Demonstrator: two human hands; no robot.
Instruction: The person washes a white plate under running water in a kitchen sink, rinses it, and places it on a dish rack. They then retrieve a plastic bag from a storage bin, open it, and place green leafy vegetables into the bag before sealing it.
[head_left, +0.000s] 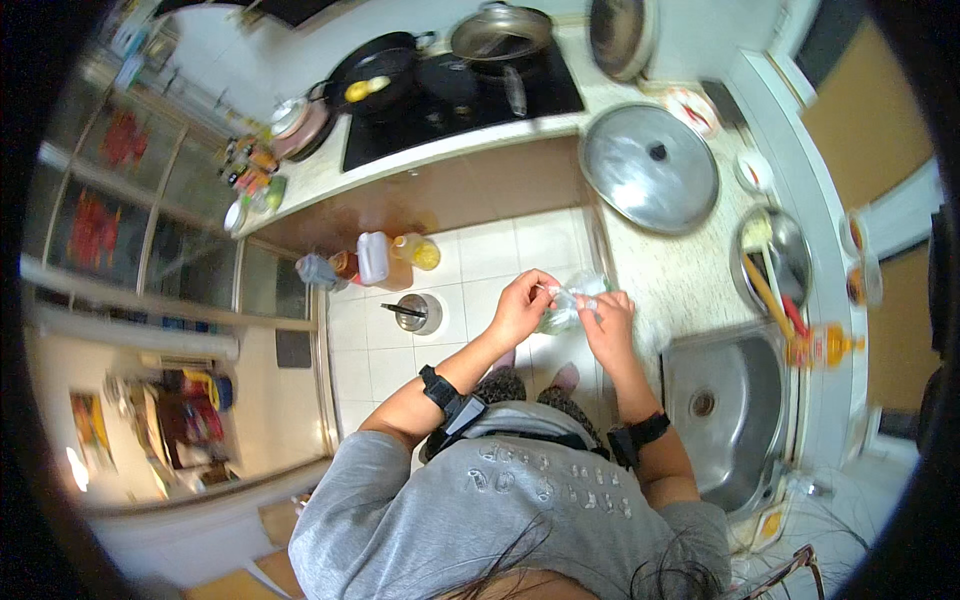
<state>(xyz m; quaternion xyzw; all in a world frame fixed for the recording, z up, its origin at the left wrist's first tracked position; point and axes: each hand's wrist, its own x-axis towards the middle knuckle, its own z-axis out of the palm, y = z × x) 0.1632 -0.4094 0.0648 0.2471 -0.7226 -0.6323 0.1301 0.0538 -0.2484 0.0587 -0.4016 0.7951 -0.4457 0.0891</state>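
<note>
Both my hands are in front of my body, over the tiled floor beside the counter. My left hand (523, 304) pinches the gathered top of a clear plastic bag (561, 319) between thumb and fingers. On the other side of the same gathered plastic, my right hand (606, 326) grips it with bent fingers. Something green shows through the bag, which hangs below and beyond the hands; what it is cannot be told.
A black wok (375, 75) with yellow and whitish food and a lidded frying pan (501, 34) stand on the black cooktop (465, 97). On the right counter are a large metal lid (649, 169), a metal bowl (776, 255) with utensils and a sink (724, 412). Bottles (386, 259) stand on the floor.
</note>
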